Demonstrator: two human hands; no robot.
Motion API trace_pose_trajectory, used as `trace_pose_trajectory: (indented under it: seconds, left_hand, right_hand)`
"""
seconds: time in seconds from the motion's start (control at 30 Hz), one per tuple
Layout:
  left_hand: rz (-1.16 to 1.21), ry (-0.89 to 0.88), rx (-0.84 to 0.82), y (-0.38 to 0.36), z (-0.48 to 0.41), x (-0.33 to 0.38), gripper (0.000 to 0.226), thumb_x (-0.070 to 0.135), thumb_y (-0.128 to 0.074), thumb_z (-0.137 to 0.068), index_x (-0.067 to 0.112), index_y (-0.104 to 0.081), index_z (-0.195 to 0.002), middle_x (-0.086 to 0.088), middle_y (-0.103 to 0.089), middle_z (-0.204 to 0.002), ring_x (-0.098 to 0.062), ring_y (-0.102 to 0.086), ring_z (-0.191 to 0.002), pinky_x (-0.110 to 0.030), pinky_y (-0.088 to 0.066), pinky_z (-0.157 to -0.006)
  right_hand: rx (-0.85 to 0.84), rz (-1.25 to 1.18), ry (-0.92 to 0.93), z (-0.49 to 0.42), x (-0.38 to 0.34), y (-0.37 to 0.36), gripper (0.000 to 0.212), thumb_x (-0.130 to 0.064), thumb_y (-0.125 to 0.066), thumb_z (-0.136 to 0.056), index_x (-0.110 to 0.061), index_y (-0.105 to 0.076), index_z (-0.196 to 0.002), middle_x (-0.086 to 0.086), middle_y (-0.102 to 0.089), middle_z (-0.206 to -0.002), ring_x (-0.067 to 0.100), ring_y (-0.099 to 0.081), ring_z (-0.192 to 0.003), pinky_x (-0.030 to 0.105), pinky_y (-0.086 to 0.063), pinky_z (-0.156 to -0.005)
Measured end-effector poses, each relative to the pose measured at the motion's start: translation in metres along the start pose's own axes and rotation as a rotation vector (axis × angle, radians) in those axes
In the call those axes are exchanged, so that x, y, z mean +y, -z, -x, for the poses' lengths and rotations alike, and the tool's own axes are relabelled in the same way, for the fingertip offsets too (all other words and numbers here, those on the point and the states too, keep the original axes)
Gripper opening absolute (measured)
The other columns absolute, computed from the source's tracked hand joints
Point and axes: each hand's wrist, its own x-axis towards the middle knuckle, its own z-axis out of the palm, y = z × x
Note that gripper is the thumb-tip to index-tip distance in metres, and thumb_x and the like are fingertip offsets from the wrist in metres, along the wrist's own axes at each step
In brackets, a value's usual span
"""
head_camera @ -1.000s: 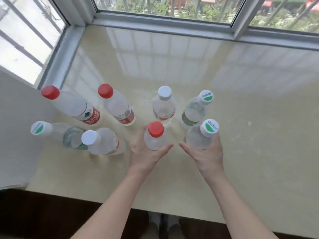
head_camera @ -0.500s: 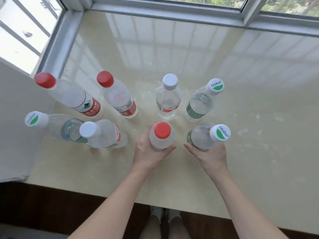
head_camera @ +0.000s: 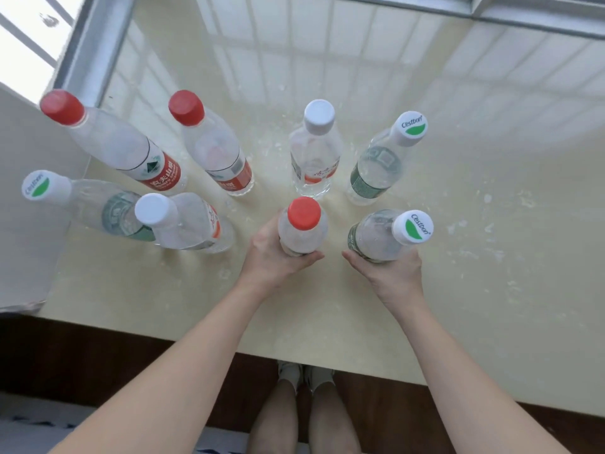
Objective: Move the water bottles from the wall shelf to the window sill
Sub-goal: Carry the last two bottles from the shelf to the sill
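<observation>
While left hand [head_camera: 270, 258] grips red-capped bottle [head_camera: 302, 232], right hand [head_camera: 391, 273] grips Cestbon bottle [head_camera: 376, 235].

Cream window sill [head_camera: 474, 306], flecked white, with grey window frame [head_camera: 95, 44] at eleven o'clock. Clear bottles [head_camera: 314, 152]: red caps [head_camera: 62, 107] and red labels [head_camera: 163, 175] toward ten o'clock, white caps [head_camera: 413, 227] with green marks and green labels [head_camera: 363, 185] toward two o'clock.

Water bottles [head_camera: 212, 149]: eight
Red-capped bottles [head_camera: 302, 214]: three; one inside the fingers of the left hand [head_camera: 268, 260], two beyond them to the left
White-capped bottles [head_camera: 316, 152]: two; one just beyond the left fingers, one left of them
Green-logo bottles [head_camera: 376, 237]: three; one inside the fingers of the right hand [head_camera: 389, 276], one beyond them, one far left
Hands: two
</observation>
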Motion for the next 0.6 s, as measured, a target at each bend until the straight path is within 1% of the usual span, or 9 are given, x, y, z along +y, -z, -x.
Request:
trace_pose_trajectory:
  seconds: [0.1,0.17,0.27,0.37,0.53,0.6]
  left_hand:
    - [-0.001,0.003,-0.010,-0.0003,-0.0015,0.0000,0.066,0.041,-0.093,-0.053,0.020,-0.067,-0.110,0.006,-0.073,-0.104,-0.017,-0.068,-0.104,-0.046,-0.054,-0.091]
    - [-0.008,-0.003,-0.016,0.0007,-0.0028,0.0006,0.065,0.040,-0.092,-0.053,0.020,-0.066,-0.109,0.007,-0.073,-0.103,-0.016,-0.067,-0.103,-0.044,-0.054,-0.091]
    - [-0.016,-0.016,-0.042,0.0003,-0.0038,-0.0005,0.065,0.041,-0.091,-0.055,0.020,-0.066,-0.111,0.005,-0.072,-0.105,-0.017,-0.067,-0.104,-0.045,-0.053,-0.092]
    - [-0.020,-0.023,-0.039,0.0000,-0.0036,-0.0012,0.065,0.041,-0.090,-0.055,0.020,-0.066,-0.111,0.006,-0.072,-0.104,-0.015,-0.067,-0.104,-0.044,-0.053,-0.092]
    - [-0.034,-0.058,-0.050,0.0019,-0.0029,0.0022,0.062,0.028,-0.093,-0.059,0.018,-0.065,-0.113,0.007,-0.071,-0.104,-0.011,-0.066,-0.103,-0.037,-0.053,-0.092]
    - [-0.045,-0.073,-0.049,0.0031,-0.0035,0.0008,0.064,0.027,-0.093,-0.059,0.018,-0.064,-0.115,0.008,-0.070,-0.106,-0.011,-0.065,-0.105,-0.036,-0.052,-0.093]
  right_hand:
    - [-0.008,-0.003,-0.021,0.0027,0.0038,-0.0016,0.060,-0.023,-0.096,-0.060,-0.019,-0.066,-0.111,-0.011,-0.071,-0.102,-0.002,-0.065,-0.091,0.007,-0.046,-0.078]
    - [-0.018,-0.011,-0.043,0.0031,0.0064,-0.0018,0.058,-0.022,-0.096,-0.060,-0.021,-0.066,-0.109,-0.014,-0.069,-0.101,-0.009,-0.063,-0.086,0.003,-0.045,-0.073]
    - [-0.027,-0.024,-0.064,0.0026,0.0083,-0.0021,0.056,-0.019,-0.096,-0.061,-0.021,-0.066,-0.108,-0.015,-0.069,-0.098,-0.012,-0.062,-0.084,0.003,-0.046,-0.071]
    - [-0.028,-0.033,-0.074,0.0025,0.0085,-0.0030,0.055,-0.017,-0.096,-0.061,-0.022,-0.065,-0.107,-0.016,-0.068,-0.097,-0.017,-0.060,-0.080,0.002,-0.045,-0.070]
    - [-0.059,-0.016,-0.077,0.0006,0.0094,0.0025,0.052,-0.015,-0.095,-0.062,-0.021,-0.065,-0.104,-0.016,-0.068,-0.094,-0.017,-0.060,-0.077,0.003,-0.046,-0.069]
    - [-0.086,-0.002,-0.077,-0.0012,0.0105,0.0049,0.050,-0.013,-0.093,-0.064,-0.019,-0.066,-0.106,-0.012,-0.069,-0.095,-0.014,-0.061,-0.079,0.005,-0.046,-0.070]
